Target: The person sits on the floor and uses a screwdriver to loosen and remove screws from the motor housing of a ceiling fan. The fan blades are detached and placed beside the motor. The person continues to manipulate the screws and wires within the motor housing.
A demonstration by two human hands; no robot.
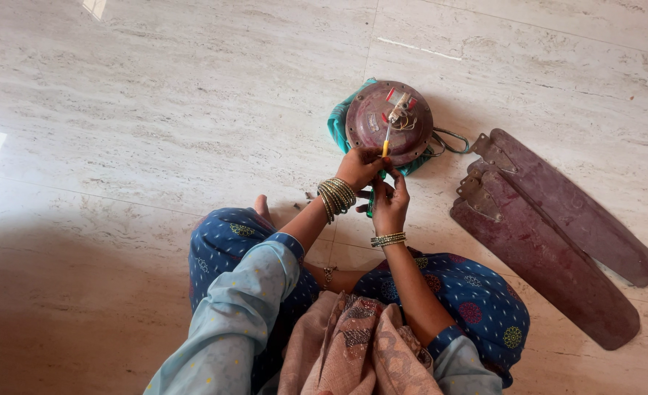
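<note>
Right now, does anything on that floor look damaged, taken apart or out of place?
Yes. The ceiling fan motor lies on a teal cloth with its wiring exposed, and its brown blades lie detached beside it, stacked askew and looking worn. The left hand holds a yellow-handled screwdriver to the motor.

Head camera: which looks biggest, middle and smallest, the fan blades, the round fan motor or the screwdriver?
1. Fan blades, the biggest, stacked on the floor.
2. Round fan motor.
3. Screwdriver, the smallest, in the left hand.
</note>
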